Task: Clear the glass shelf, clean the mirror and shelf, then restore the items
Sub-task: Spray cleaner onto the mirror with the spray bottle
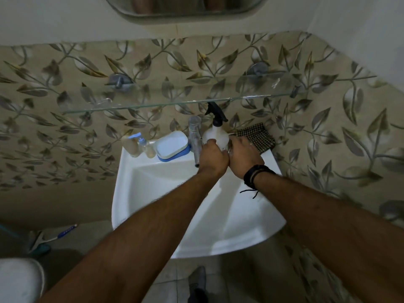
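Both hands meet at the sink's [135, 171] back rim, at 12 o'clock. The spray bottle [215, 133] is gripped low by the left hand [213, 155] and right hand [242, 155]. It is judged light, smooth plastic, possibly slippery; the neck is better held. Beyond, the glass shelf [153, 105] is bare and fragile.

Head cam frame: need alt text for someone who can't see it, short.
Seen from above, both hands, left and right, close around a white spray bottle at the back of a white sink, beside the tap. The glass shelf above is bare; two pump bottles, a soap dish and a checked cloth sit on the sink's rim.
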Available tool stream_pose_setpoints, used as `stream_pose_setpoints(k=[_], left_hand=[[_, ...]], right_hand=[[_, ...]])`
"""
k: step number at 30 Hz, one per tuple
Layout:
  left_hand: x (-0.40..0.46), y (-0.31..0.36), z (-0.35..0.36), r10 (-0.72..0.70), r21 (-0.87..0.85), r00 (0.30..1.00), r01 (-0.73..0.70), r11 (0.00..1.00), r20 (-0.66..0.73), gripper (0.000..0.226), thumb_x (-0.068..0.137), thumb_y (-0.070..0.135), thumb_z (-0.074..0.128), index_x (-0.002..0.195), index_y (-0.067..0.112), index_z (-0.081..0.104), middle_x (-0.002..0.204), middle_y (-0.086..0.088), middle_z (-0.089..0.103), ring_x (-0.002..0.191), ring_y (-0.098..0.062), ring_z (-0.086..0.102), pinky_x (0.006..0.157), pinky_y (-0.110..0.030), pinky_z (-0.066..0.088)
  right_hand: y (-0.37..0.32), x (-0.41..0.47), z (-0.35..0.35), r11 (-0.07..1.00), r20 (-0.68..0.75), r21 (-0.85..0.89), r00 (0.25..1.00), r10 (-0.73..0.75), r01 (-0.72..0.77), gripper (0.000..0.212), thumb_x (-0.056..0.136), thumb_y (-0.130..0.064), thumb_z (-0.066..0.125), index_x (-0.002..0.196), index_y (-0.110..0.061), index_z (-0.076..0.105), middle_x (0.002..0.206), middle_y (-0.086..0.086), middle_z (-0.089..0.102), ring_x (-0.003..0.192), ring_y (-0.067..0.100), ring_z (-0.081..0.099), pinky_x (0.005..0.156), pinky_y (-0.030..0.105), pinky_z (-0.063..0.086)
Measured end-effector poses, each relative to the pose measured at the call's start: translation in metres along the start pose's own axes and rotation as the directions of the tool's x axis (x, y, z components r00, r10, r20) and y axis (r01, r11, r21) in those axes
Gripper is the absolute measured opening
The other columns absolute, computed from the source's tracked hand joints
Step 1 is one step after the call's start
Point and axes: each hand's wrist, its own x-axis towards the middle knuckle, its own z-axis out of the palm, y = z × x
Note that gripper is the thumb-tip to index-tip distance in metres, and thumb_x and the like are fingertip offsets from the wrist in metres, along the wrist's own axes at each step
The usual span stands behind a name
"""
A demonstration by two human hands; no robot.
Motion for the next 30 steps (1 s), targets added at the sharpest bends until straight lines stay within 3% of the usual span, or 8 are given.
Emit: stream_pose_setpoints(k=[6,11,16,19,22,26,30], left_hand=[[0.035,0.006,0.011,0.034,0.022,0.998,-0.033,0.999,-0.055,0.062,0.093,0.024,0.061,0.145,0.005,0.032,0.146,-0.016,0.042,0.134,-0.029,0.040,0.112,-0.033,0.030],[0.057,0.009,0.021,0.024,0.006,0.997,-0.024,1.000,-0.077,0.069,0.092,0.030,0.063,0.145,0.006,0.028,0.147,-0.015,0.034,0.130,-0.028,0.042,0.093,-0.024,0.032],[0.076,0.012,0.023,-0.012,-0.144,0.992,-0.006,0.990,-0.122,0.054,0.092,0.025,0.061,0.138,0.007,0.040,0.141,-0.012,0.046,0.131,-0.025,0.042,0.105,-0.028,0.031],[0.082,0.008,0.027,-0.016,-0.181,0.990,-0.009,0.983,-0.137,0.033,0.095,0.023,0.057,0.125,0.010,0.050,0.126,-0.009,0.058,0.117,-0.023,0.054,0.092,-0.027,0.039],[0.078,0.002,0.028,0.040,-0.178,0.992,-0.060,0.982,-0.118,0.021,0.097,0.024,0.055,0.116,0.016,0.054,0.108,0.003,0.060,0.096,-0.010,0.053,0.079,-0.021,0.036],[0.060,-0.004,0.027,0.153,-0.102,0.981,-0.166,0.981,-0.118,0.030,0.096,0.032,0.055,0.120,0.016,0.058,0.110,0.000,0.069,0.096,-0.013,0.060,0.080,-0.022,0.039],[0.037,-0.010,0.021,0.212,-0.034,0.975,-0.215,0.976,-0.069,0.038,0.092,0.045,0.053,0.117,0.017,0.061,0.107,-0.003,0.071,0.095,-0.019,0.065,0.082,-0.030,0.050]], right_hand=[[0.008,0.035,0.006,1.000,-0.051,0.009,0.999,0.000,0.000,0.041,0.096,-0.022,0.045,0.137,-0.013,0.044,0.135,0.015,0.047,0.124,0.034,0.047,0.105,0.045,0.041],[0.016,0.054,0.009,0.998,-0.085,0.066,0.996,0.017,-0.012,0.040,0.096,-0.021,0.047,0.134,-0.010,0.048,0.133,0.017,0.049,0.122,0.035,0.048,0.102,0.045,0.043],[0.015,0.060,0.015,0.990,-0.119,0.143,0.993,0.011,0.006,0.056,0.089,-0.021,0.058,0.142,-0.012,0.041,0.137,0.016,0.047,0.125,0.034,0.046,0.103,0.044,0.043],[0.016,0.060,0.018,0.981,-0.104,0.196,0.994,0.018,0.003,0.069,0.085,-0.020,0.063,0.147,-0.014,0.032,0.143,0.012,0.043,0.130,0.032,0.042,0.107,0.044,0.040],[0.019,0.058,0.016,0.968,-0.087,0.248,0.996,-0.009,0.031,0.077,0.082,-0.021,0.065,0.149,-0.017,0.028,0.144,0.010,0.041,0.131,0.030,0.041,0.109,0.043,0.038],[0.021,0.048,0.012,0.954,-0.071,0.285,0.995,-0.074,0.092,0.083,0.083,-0.023,0.067,0.152,-0.018,0.021,0.148,0.008,0.038,0.132,0.027,0.040,0.110,0.044,0.037],[0.020,0.030,0.008,0.947,-0.068,0.294,0.991,-0.114,0.129,0.075,0.088,-0.026,0.062,0.152,-0.019,0.023,0.151,0.005,0.035,0.134,0.024,0.041,0.110,0.042,0.038]])
